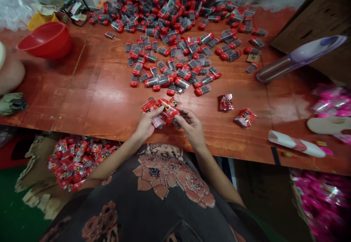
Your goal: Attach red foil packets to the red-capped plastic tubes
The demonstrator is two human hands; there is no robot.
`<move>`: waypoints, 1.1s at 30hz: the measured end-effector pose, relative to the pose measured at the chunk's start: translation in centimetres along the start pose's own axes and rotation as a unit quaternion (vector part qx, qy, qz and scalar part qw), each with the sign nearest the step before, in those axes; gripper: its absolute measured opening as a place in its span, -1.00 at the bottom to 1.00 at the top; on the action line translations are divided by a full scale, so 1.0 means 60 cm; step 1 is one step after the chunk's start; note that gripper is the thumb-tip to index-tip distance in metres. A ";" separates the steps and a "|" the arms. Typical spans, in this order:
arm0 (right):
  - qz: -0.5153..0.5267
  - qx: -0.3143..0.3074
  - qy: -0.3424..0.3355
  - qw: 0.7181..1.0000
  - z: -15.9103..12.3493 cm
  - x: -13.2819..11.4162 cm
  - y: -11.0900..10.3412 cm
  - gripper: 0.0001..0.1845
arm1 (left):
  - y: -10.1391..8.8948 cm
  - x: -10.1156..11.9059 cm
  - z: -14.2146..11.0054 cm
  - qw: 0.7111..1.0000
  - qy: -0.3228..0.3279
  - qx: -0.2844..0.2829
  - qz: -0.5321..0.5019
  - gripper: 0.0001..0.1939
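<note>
Left hand (145,125) and right hand (194,128) pinch red wrappers (170,111), fingers nearly closed, at table (109,99)'s near edge. Bare tubes (164,11) heaped at twelve o'clock; two packets (226,102) at three; packet pile (78,161) (apparently finished) at eight.

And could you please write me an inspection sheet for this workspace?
Surface: reddish-brown table, glossy, with light marks.
Job's things: red printed packaging in the hands; red-capped containers heaped behind; two red packets to the right.
Clutter: red bowl at left; clear tube-like tool and white roll at right.
Hands: left hand grips the packaging; right hand has its fingers at the packaging's right side.
Cables: nothing seen clearly.
Surroundings: cardboard box at right; pink packets lower right; more red packets lower left.
</note>
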State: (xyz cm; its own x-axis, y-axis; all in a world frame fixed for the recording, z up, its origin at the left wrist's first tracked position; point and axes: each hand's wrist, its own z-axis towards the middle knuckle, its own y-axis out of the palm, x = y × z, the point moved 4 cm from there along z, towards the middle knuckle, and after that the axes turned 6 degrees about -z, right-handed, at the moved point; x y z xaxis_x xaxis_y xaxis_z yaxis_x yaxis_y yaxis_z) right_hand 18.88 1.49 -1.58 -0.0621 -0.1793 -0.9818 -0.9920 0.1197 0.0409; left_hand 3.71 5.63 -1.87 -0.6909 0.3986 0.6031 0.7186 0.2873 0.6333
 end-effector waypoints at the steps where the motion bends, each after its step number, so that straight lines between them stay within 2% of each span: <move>1: 0.005 -0.003 0.003 1.000 0.000 0.001 0.000 -0.70 | 0.002 0.002 -0.002 1.000 0.008 0.000 0.004 -0.75; 8: 0.013 0.012 0.011 1.000 -0.003 0.005 -0.001 -0.65 | 0.016 0.010 -0.016 0.997 0.051 -0.044 0.046 -0.74; 12: 0.036 0.032 0.021 0.999 -0.009 0.002 0.004 -0.72 | 0.018 0.004 -0.023 0.993 0.056 -0.064 0.084 -0.72; 16: 0.033 0.046 0.015 0.998 -0.018 -0.001 0.009 -0.75 | 0.018 0.002 -0.026 0.993 0.067 -0.057 0.080 -0.71; 22: -0.003 0.069 -0.031 0.997 -0.028 -0.004 0.005 -0.76 | 0.020 0.003 -0.031 0.993 0.073 -0.060 0.077 -0.73; 28: -0.045 0.063 -0.071 0.994 -0.035 -0.011 0.008 -0.70 | 0.019 0.001 -0.031 0.994 0.083 -0.048 0.053 -0.76; 33: -0.044 0.057 -0.076 0.994 -0.035 -0.005 0.011 -0.69 | 0.022 -0.002 -0.034 0.997 0.053 -0.046 0.028 -0.69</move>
State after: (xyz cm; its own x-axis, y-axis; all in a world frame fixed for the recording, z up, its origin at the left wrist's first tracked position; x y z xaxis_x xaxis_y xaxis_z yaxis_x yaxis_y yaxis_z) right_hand 18.01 -0.42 -0.90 0.0509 -0.0447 -0.9977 -0.9731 0.2224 -0.0596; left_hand 4.55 4.20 -0.11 -0.6584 0.3156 0.6833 0.7488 0.1835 0.6368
